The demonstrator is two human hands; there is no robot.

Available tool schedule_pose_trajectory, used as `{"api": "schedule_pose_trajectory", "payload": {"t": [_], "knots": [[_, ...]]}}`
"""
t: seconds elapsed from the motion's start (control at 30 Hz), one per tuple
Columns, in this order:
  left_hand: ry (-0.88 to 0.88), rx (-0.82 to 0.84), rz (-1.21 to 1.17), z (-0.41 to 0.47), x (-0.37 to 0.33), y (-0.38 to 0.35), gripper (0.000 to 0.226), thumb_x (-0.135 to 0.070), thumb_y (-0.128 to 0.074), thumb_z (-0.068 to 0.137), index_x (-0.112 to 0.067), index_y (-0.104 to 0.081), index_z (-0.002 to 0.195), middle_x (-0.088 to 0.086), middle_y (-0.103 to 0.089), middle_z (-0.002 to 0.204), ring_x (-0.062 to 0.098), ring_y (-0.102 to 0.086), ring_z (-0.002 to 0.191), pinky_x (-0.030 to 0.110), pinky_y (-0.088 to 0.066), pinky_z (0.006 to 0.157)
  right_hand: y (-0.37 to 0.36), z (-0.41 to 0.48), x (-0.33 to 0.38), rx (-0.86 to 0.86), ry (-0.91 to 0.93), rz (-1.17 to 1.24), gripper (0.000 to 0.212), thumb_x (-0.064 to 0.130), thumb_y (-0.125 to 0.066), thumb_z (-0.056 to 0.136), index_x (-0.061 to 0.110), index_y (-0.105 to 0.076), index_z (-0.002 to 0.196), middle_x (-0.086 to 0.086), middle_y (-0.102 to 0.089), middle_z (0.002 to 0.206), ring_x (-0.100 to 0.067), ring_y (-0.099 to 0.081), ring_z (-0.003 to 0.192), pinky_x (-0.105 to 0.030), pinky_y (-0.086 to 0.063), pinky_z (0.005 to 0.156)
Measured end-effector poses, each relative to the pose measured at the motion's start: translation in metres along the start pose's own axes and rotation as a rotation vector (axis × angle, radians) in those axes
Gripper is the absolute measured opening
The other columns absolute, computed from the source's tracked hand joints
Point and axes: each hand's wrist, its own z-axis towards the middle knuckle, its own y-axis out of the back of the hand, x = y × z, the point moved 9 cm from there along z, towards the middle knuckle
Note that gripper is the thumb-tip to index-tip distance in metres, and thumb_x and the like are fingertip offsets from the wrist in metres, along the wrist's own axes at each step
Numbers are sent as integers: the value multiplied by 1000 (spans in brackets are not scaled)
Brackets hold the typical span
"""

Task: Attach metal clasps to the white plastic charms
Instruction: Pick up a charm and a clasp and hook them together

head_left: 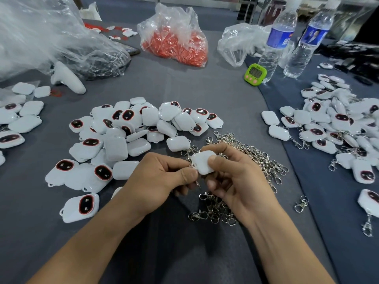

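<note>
Both hands are up over the grey counter [184, 89], meeting right at the middle. The right hand [229, 181] has its grip pinching a white charm [203, 161], thumb on its face, blank side up. The left hand [164, 177] has its grip pressed tight, thumb and forefinger pinching a metal clasp [198, 184] at the charm's left edge, and only a sliver of metal shows. Just beneath and behind the hands lies the loose clasp heap [256, 156]. Left of it is the charm pile [131, 130], and on the far right are charms with clasps on [338, 128]. At the back, a clear bag of red pieces [176, 44] sits open-topped. A big clear bag [98, 62] on the left holds dark metal bits. Two water bottles [274, 44] stand upright beside a green timer [255, 74].
</note>
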Motion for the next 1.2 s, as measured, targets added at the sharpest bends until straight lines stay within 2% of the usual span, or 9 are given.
{"api": "schedule_pose_trajectory", "payload": {"t": [0.13, 0.23, 0.3, 0.47, 0.67, 0.83, 0.93, 1.07, 1.2], "knots": [[-320, -76, 839, -12, -28, 2, 16, -25, -69, 92, -20, -74, 77, -4, -62, 65, 12, -58, 64, 37, -46, 63, -2, 0, 3, -21, 90, -125, 28, -6, -61, 89, 20, -72, 85, -15, -69, 70, -18, -50, 41, -20, -31, 36], [-483, -185, 1105, -28, -42, -7, 16, -24, -67, 92, -20, -73, 77, -4, -59, 64, 22, -59, 59, 42, -48, 54, -4, 0, 5, -42, 159, -206, 17, 4, -66, 82, 19, -72, 88, -15, -70, 69, -19, -50, 43, -21, -33, 35], [-535, -257, 1074, -35, -47, -7, 17, -26, -69, 91, -20, -72, 74, -4, -59, 63, 20, -59, 57, 40, -47, 51, -5, -1, 7, -40, 168, -168, 18, 10, -64, 77, 20, -74, 87, -14, -68, 65, -19, -50, 41, -20, -34, 36], [-325, -236, 393, -22, -31, 10, 16, -40, -67, 87, -41, -73, 102, -18, -74, 82, 5, -69, 80, 18, -52, 71, 0, -3, 6, -34, 86, 53, 21, 7, -65, 87, 24, -77, 86, -7, -66, 66, -14, -50, 41, -22, -32, 42], [-177, -151, 83, -8, -8, -2, 16, -33, -66, 87, -34, -79, 78, -4, -75, 71, 8, -69, 66, 18, -53, 66, 3, -2, 2, -100, 100, 106, 20, 0, -57, 95, 14, -70, 94, -6, -61, 59, -13, -46, 39, -19, -27, 36], [-503, -257, 983, -25, -38, -7, 23, -35, -60, 92, -24, -75, 78, -3, -63, 61, 20, -59, 57, 34, -38, 51, 2, -11, 20, -172, 376, -324, 22, 2, -63, 87, 21, -71, 94, -2, -67, 63, -16, -50, 44, -25, -40, 42], [-471, -249, 1366, -23, -37, -22, 18, -34, -60, 91, -26, -72, 80, -3, -59, 64, 22, -58, 57, 29, -28, 48, -12, -21, 25, -243, 526, -726, 22, 12, -67, 89, 32, -69, 99, 0, -69, 69, -18, -61, 56, -29, -50, 55], [-333, -307, 777, -22, -25, 0, 19, -40, -60, 93, -31, -77, 91, -6, -71, 71, 17, -66, 68, 36, -49, 63, 4, -13, 20, -238, 340, -306, 28, -1, -59, 91, 24, -72, 92, -5, -69, 67, -17, -50, 44, -23, -39, 40], [-202, -183, 260, -10, -6, 6, 9, -30, -73, 90, -35, -79, 87, -10, -75, 69, 6, -71, 64, 15, -51, 62, 0, -7, 6, -142, 152, 42, 34, -3, -56, 96, 22, -74, 81, -7, -66, 65, -15, -46, 40, -20, -29, 36]]}}
